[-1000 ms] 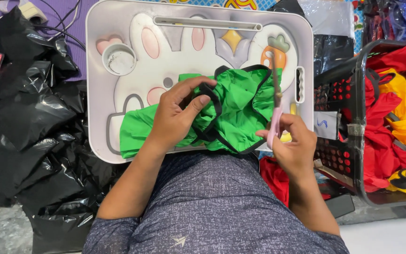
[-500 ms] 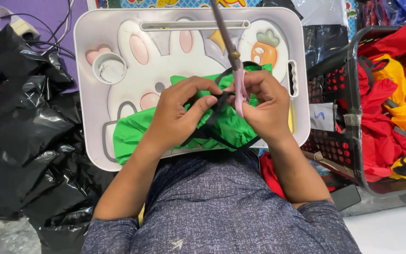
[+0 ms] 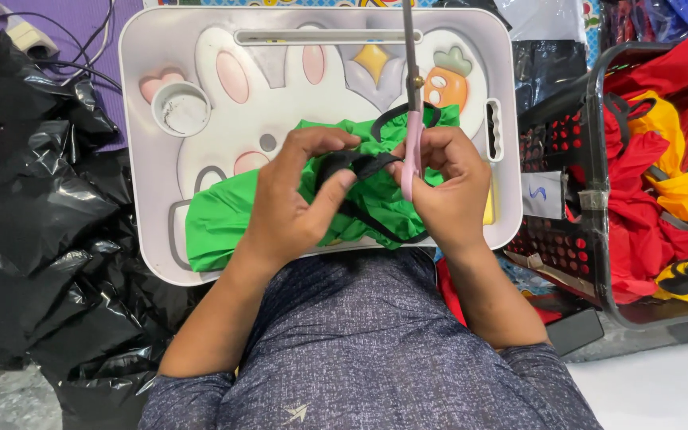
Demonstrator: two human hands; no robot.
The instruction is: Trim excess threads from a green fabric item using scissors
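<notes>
A green cloth piece (image 3: 218,220) with a black trimmed edge lies on a white lap tray (image 3: 141,95) decorated with a rabbit and a carrot. My left hand (image 3: 292,203) pinches the black trim (image 3: 360,165) of the cloth between thumb and fingers. My right hand (image 3: 447,187) holds pink-handled scissors (image 3: 413,119) with the blades pointing away from me, and its fingers also touch the same trim. Both hands meet over the middle of the tray.
Black plastic bags (image 3: 41,231) are heaped on the left. A black basket (image 3: 591,199) on the right holds red, yellow and green cloth pieces (image 3: 662,183). A round cup recess (image 3: 181,109) sits in the tray's upper left. Cables (image 3: 81,48) lie at top left.
My right hand has moved left from the tray's right edge with the scissors and joined my left hand on the black trim. The scissors now point straight away.
</notes>
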